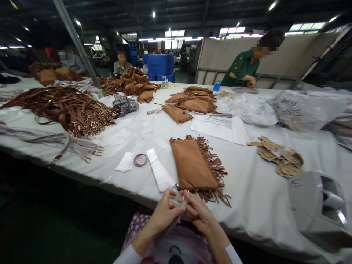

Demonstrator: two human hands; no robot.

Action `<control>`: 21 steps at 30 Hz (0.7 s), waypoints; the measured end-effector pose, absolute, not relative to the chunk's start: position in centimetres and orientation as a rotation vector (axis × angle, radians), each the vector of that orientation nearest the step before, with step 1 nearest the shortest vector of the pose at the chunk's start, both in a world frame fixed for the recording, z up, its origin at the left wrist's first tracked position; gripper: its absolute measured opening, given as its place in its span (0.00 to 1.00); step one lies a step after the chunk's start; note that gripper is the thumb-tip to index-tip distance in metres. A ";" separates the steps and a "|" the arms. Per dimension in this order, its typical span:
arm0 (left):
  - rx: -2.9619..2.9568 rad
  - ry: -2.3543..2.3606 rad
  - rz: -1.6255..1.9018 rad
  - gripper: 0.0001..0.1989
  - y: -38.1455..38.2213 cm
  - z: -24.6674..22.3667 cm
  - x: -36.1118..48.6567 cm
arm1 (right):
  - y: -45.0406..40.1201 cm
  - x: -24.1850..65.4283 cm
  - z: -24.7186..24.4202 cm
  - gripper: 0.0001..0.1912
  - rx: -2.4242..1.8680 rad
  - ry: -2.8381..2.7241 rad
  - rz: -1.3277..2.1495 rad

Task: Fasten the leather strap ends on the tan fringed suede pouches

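Note:
My left hand and my right hand meet at the table's front edge, both with closed fingers. Between them they pinch a clear plastic sleeve; a small gold-coloured bit shows at the right fingertips, too small to make out. Just beyond my fingers lies a brown fringed pouch, flat on the table, its fringe pointing right. Left of the pouch are a banded stack of white paper strips, a small round dish with pinkish contents and a folded white sheet.
Brown straps with gold clasps are heaped at left, near plastic-wrapped straps. More fringed pouches lie further back. Cardboard tags and a grey tape dispenser sit at right. A person in green stands across the table.

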State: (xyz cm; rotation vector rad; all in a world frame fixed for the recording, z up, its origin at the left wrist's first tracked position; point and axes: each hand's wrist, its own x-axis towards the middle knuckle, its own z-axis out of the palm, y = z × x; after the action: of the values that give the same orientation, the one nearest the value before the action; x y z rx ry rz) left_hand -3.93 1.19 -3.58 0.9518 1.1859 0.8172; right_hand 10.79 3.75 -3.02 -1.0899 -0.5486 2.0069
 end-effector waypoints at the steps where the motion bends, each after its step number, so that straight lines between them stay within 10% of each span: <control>1: 1.065 1.259 0.826 0.18 1.5 -3.4 -4.2 | 3.7 11.0 -3.1 0.24 -1.143 -0.607 1.933; 11: 1.837 1.487 0.879 0.05 7.4 -3.1 -1.0 | 5.6 14.0 -0.3 0.24 -1.575 -1.294 1.469; 21: 1.032 1.039 0.873 0.10 7.0 -1.4 2.2 | 6.1 18.0 1.1 0.26 -1.798 -1.475 1.019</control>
State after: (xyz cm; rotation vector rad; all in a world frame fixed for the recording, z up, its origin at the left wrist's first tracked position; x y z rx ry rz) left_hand 2.17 6.98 -1.40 1.0325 1.0386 0.8730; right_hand 18.03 6.13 1.07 -1.7976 -1.4751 1.0187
